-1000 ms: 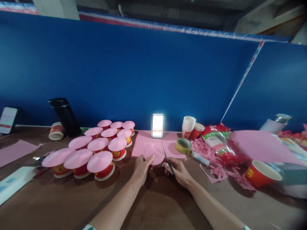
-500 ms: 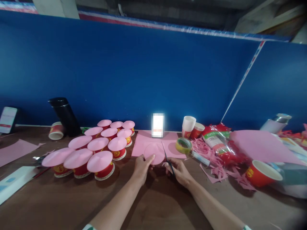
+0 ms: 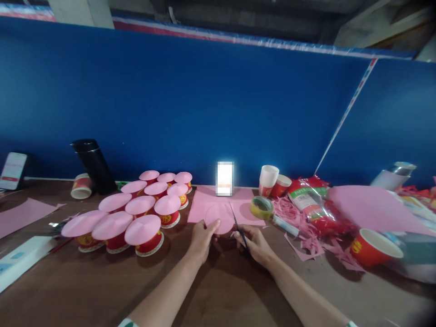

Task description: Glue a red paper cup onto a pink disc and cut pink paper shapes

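Note:
Between thumb and fingers, my left hand pinches a round pink paper disc by its lower left edge. My right hand is closed round the handles of dark scissors, whose blades point up and away along the disc's right edge. Behind the disc, pink paper sheets lie flat on the table. Left of my hands stand several red paper cups, each upside down under a shallow pink paper cone.
A lit phone stands at the back. To the right are a tape roll, upright cups, pink paper shreds, a red plastic bag and a red cup. A black flask leans on the left.
The view has shifted very slightly. Both hands, the disc and the scissors keep nearly the same position.

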{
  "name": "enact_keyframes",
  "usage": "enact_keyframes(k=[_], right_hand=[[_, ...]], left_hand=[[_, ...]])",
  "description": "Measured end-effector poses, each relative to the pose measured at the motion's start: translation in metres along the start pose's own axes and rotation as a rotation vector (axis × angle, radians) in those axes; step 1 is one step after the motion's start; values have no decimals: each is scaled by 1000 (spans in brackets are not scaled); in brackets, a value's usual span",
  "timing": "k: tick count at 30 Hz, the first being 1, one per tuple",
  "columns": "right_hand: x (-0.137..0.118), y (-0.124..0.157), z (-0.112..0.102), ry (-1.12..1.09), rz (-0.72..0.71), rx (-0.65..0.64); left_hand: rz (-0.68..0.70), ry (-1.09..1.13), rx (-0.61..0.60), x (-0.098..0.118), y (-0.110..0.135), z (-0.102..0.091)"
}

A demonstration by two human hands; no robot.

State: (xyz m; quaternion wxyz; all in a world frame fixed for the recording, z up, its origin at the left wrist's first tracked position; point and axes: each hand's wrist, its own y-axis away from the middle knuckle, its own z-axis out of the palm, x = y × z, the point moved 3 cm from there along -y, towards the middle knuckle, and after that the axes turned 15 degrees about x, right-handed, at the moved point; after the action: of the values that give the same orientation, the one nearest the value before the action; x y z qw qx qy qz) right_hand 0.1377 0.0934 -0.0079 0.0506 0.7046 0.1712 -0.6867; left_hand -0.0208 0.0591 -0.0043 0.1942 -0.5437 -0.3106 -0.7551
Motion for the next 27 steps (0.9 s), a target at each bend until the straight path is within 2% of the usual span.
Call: enact_keyframes(k=[27], right_hand=[[-3, 0, 1, -25, 22, -13]], left_hand=[[15, 20, -32, -1, 1, 1]])
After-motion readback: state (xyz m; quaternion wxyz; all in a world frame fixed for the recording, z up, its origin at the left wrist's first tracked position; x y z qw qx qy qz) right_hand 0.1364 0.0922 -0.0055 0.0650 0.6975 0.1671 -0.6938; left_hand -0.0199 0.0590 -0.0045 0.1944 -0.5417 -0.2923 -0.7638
